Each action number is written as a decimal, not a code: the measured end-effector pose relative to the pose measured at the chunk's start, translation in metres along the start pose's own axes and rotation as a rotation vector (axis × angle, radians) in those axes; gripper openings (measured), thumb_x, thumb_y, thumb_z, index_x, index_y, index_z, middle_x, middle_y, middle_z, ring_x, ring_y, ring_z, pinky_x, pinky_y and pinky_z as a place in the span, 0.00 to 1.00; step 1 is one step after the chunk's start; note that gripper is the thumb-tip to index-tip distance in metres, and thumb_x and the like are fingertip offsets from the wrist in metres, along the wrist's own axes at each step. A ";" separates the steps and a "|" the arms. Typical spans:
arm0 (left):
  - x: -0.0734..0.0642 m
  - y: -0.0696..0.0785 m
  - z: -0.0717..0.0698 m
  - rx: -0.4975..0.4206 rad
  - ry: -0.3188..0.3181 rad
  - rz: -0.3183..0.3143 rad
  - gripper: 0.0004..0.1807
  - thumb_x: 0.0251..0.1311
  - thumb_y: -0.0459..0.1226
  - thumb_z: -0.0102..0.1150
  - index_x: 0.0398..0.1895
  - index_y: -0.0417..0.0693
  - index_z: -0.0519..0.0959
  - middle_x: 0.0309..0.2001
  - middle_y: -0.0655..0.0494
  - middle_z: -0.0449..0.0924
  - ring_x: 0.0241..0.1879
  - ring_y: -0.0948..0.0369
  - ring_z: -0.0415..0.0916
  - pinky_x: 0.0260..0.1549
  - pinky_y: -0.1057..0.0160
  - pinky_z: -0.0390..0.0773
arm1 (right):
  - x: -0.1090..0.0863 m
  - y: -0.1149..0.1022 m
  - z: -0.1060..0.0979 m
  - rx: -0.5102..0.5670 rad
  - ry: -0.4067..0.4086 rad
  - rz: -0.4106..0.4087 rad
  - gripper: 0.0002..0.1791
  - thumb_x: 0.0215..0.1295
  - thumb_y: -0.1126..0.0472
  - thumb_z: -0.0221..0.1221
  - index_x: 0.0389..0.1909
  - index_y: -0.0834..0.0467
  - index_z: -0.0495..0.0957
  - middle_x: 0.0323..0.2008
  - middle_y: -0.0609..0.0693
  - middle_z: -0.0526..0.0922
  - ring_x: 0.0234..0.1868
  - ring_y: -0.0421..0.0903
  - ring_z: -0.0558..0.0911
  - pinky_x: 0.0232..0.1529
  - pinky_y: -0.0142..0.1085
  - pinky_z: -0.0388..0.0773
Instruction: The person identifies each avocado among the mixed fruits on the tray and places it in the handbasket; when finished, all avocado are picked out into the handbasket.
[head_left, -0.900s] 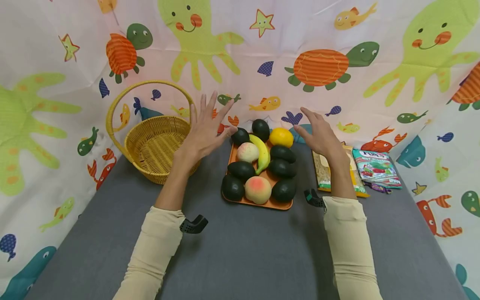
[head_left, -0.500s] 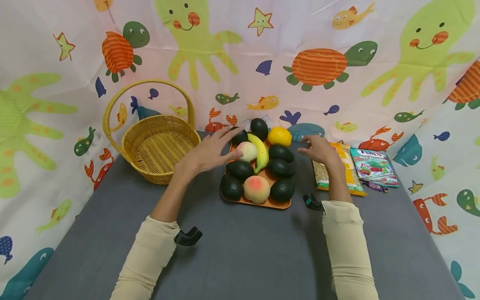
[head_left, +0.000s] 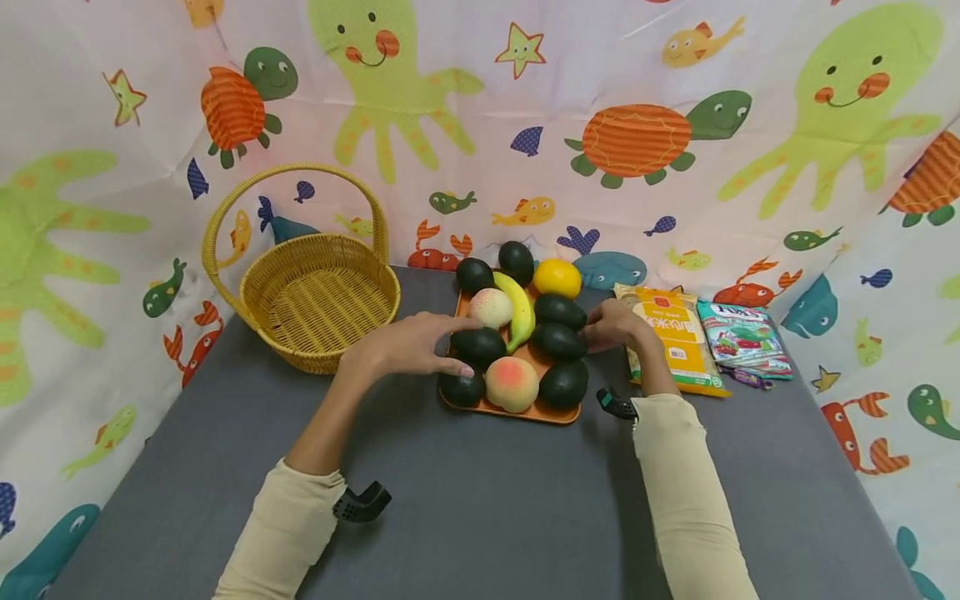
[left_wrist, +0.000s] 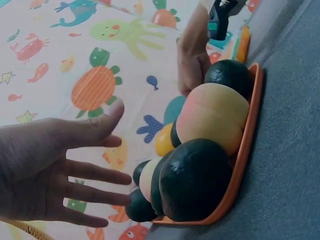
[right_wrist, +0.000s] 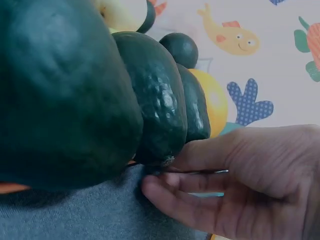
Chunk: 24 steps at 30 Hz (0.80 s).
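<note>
Your left hand [head_left: 411, 346]: at the tray's left side, fingers straight and spread, thumb apart, gripping nothing; contact unclear. Palm turned inward in the left wrist view.

Your right hand [head_left: 613, 325]: low at the opposite side, thumb by the end of a dark green fruit, fingers bent below. Cannot tell whether it grips the rim.

Hands well apart, tray between them.

Tray [left_wrist: 244, 150]: orange, rounded corners, flat on the grey desk [head_left: 480, 500], right of the wicker basket [head_left: 322, 304], left of the yellow bag [head_left: 675, 333]. Load: seven dark green fruits [head_left: 558, 342], glossy and bumpy up close; yellow banana [head_left: 522, 308], curved; red-blushed peach [head_left: 512, 384] at your near edge; paler speckled fruit [head_left: 491, 308]; round yellow fruit [head_left: 557, 278], far right corner.
</note>
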<state>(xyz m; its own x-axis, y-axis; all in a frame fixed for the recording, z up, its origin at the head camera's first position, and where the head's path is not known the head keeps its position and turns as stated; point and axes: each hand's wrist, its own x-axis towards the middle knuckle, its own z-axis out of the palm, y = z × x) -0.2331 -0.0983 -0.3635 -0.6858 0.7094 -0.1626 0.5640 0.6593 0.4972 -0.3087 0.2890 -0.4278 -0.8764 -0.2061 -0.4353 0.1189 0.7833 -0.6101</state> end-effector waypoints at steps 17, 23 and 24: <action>0.000 0.000 0.018 0.043 -0.066 -0.071 0.41 0.64 0.53 0.70 0.77 0.51 0.69 0.71 0.44 0.75 0.73 0.45 0.69 0.72 0.42 0.70 | 0.025 0.003 0.004 0.171 -0.010 0.168 0.12 0.68 0.61 0.67 0.44 0.67 0.83 0.29 0.51 0.84 0.28 0.41 0.88 0.38 0.33 0.88; 0.004 0.005 0.025 0.041 -0.078 -0.172 0.41 0.65 0.55 0.69 0.78 0.55 0.68 0.72 0.43 0.73 0.73 0.45 0.69 0.70 0.43 0.73 | 0.024 0.006 -0.001 0.199 -0.030 0.203 0.09 0.67 0.60 0.67 0.38 0.63 0.82 0.26 0.48 0.83 0.27 0.40 0.88 0.37 0.32 0.87; 0.005 0.005 0.026 0.046 -0.079 -0.190 0.41 0.65 0.56 0.68 0.78 0.55 0.68 0.72 0.43 0.73 0.74 0.45 0.68 0.70 0.42 0.72 | 0.024 0.006 -0.001 0.199 -0.033 0.199 0.09 0.67 0.60 0.67 0.37 0.63 0.82 0.26 0.48 0.83 0.28 0.40 0.88 0.38 0.32 0.88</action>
<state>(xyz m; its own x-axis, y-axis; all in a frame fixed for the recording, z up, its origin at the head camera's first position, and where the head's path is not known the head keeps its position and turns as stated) -0.2212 -0.0850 -0.3840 -0.7445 0.5875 -0.3171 0.4497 0.7923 0.4123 -0.3296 0.2892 -0.4415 -0.8114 -0.0809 -0.5789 0.3795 0.6802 -0.6271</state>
